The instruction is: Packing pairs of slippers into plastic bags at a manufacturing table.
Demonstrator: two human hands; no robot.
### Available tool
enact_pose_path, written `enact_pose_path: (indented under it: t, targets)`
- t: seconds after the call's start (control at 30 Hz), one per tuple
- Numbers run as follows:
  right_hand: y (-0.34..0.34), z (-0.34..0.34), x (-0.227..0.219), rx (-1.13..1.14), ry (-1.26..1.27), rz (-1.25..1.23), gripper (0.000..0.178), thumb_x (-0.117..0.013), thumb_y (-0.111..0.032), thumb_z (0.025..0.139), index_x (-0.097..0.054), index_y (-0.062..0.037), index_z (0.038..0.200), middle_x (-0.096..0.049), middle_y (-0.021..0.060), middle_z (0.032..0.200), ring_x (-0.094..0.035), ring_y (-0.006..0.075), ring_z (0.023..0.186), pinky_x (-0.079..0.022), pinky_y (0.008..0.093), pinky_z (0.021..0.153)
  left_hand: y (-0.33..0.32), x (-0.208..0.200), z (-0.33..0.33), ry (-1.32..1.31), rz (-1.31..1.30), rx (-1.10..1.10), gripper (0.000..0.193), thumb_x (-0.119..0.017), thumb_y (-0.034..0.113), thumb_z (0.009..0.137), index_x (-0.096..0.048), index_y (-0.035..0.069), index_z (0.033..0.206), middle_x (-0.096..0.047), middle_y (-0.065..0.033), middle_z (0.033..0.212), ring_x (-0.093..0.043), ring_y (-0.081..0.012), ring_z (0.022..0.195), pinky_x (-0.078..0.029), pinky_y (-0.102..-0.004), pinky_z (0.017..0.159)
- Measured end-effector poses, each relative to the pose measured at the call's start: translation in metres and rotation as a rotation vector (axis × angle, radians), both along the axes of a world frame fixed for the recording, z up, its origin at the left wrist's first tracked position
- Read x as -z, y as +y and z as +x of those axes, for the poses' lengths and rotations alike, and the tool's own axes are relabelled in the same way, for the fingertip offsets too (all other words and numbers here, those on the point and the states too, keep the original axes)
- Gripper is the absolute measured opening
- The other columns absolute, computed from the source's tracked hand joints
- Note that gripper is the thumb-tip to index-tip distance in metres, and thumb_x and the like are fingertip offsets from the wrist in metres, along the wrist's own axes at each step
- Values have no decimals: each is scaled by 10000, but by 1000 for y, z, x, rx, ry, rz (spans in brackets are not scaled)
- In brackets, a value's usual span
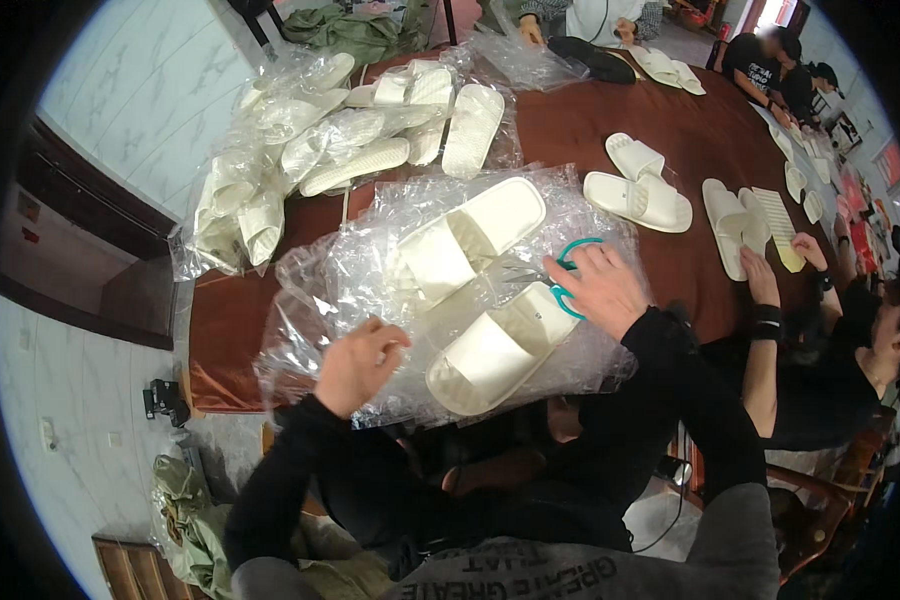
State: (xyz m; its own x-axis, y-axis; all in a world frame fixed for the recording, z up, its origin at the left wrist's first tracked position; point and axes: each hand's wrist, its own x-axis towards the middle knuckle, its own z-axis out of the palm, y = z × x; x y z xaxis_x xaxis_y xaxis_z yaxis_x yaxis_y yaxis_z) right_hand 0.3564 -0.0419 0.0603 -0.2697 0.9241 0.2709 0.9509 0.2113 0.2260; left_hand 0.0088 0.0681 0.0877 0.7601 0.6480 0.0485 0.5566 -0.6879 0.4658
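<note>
A pair of cream slide slippers lies before me on a stack of clear plastic bags (345, 255): one slipper (439, 263) farther off, the other slipper (485, 362) nearer. My right hand (610, 290) is closed round the teal handles of a pair of scissors (565, 300), beside the nearer slipper's heel. Its blades point left, between the two slippers. To the left, my left hand (358, 367) hovers over the bags' near edge with fingers curled together. Whether it pinches any plastic is hidden.
Bagged cream slippers (355, 130) are heaped at the back left of the brown-covered table (540, 130). At the right lies another loose pair (638, 185). A co-worker's hand (760, 278) touches slippers (727, 225) farther right. Another person stands across the table near a dark item (590, 60).
</note>
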Motion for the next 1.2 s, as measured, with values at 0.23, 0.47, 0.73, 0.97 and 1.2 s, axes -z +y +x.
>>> enact_pose_path:
  t: [0.23, 0.47, 0.73, 0.97, 1.2]
  targets:
    - [8, -20, 11, -69, 58, 59, 546, -679, -208, 732, -533, -150, 1256, -512, 65, 936, -514, 230, 934, -406, 375, 869, -15, 34, 23, -5, -41, -73, 273, -534, 124, 845, -631, 198, 1089, -569, -102, 793, -609, -292, 684, -498, -380, 637]
    - [15, -31, 13, -43, 158, 143, 526, -709, -236, 752, -546, -151, 1246, -502, 55, 890, -513, 218, 885, -378, 350, 742, -9, 50, 61, -286, -443, -52, 334, -541, 182, 933, -613, 161, 1259, -479, -90, 848, -485, -189, 749, -424, -292, 731]
    - [14, -27, 9, -1, 176, 204, 462, -695, -227, 764, -581, -149, 1204, -510, 31, 836, -537, 184, 829, -371, 342, 710, -7, 65, 80, -336, -364, -201, 313, -534, 193, 942, -622, 164, 1241, -496, -100, 869, -527, -215, 783, -438, -316, 726]
    - [5, -1, 21, 72, 177, 238, 454, -662, -209, 779, -562, -146, 1217, -539, 46, 790, -584, 198, 773, -423, 346, 708, -5, 55, 56, -470, -485, -297, 271, -530, 173, 949, -641, 104, 1187, -523, -68, 792, -511, -156, 730, -426, -295, 687]
    - [-21, 104, 53, 457, 474, -49, 461, -649, -172, 798, -526, -89, 1235, -639, 137, 967, -618, 309, 913, -481, 431, 775, -5, -10, -3, -864, -590, -510, 296, -499, 246, 987, -656, 33, 1119, -357, 92, 668, -306, -13, 591, -227, -200, 524]
